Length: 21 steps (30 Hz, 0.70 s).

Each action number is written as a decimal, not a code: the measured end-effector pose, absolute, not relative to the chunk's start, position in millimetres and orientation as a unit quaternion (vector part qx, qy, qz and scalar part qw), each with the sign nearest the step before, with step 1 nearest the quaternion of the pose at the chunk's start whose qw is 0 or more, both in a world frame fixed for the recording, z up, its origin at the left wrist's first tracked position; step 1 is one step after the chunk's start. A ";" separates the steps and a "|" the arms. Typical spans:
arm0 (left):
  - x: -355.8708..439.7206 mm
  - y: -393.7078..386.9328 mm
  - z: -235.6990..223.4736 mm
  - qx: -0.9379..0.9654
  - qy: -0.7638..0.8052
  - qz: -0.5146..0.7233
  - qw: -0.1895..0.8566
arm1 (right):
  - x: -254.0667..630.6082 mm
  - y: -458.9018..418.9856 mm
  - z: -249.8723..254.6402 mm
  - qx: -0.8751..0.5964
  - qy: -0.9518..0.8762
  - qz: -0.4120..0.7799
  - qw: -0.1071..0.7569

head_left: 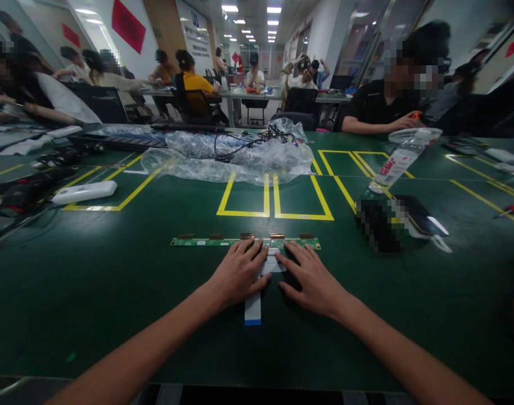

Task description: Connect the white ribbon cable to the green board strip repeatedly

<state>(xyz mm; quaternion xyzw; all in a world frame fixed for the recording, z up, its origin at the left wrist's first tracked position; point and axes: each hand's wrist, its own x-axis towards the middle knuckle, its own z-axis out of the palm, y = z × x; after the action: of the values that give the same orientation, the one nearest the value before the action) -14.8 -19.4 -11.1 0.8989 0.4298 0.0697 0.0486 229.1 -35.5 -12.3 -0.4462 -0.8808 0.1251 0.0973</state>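
Board (214, 243), long, narrow and green, lies crosswise on the table (113, 320), at 12 o'clock from the person's wrists, with five brown tabs (217, 236) along its far edge. The left hand (240, 270) reaches in from 7 o'clock, palm down, fingers extended and slightly spread, their tips over the near edge of the board. Its thumb lies over a flat white cable (252, 306), whose blue end points to 6 o'clock. The right hand (311, 275) comes from 5 o'clock, fingers and thumb well apart; its index fingertip is at the white piece (273, 263) by the board's near edge, and the other fingertips are over the board, right of it. Neither hand is closed around anything; how hard the fingertips press, I cannot tell.

Taking the board as the clock's centre, yellow tape (243, 214) marks frames at 12, and beyond them sits crumpled clear wrap (240, 154) with black wires (257, 143) on it. A white stick (85, 192) lies toward 10, beside dark gear (28, 185). A bottle (394, 166) stands at 2, looking tilted in this view; a phone (421, 216) is near 3. Past the bottle, a co-worker in black (377, 107) holds something orange (416, 115).
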 end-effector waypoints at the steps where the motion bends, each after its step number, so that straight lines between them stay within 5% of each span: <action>1: -15.7 -19.0 -10.5 0.899 0.429 0.070 0.051 | 228.8 -35.8 -12.4 -0.447 -0.880 0.127 0.097; 21: -27.5 -17.2 -2.6 0.912 0.402 0.059 0.062 | 234.6 -31.2 -8.8 -0.435 -0.890 0.104 0.084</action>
<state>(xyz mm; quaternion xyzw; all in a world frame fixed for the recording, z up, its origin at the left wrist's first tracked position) -27.5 -17.2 -2.6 0.9116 0.4020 0.0589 0.0624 234.6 -31.2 -8.8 -0.4350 -0.8904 0.1040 0.0841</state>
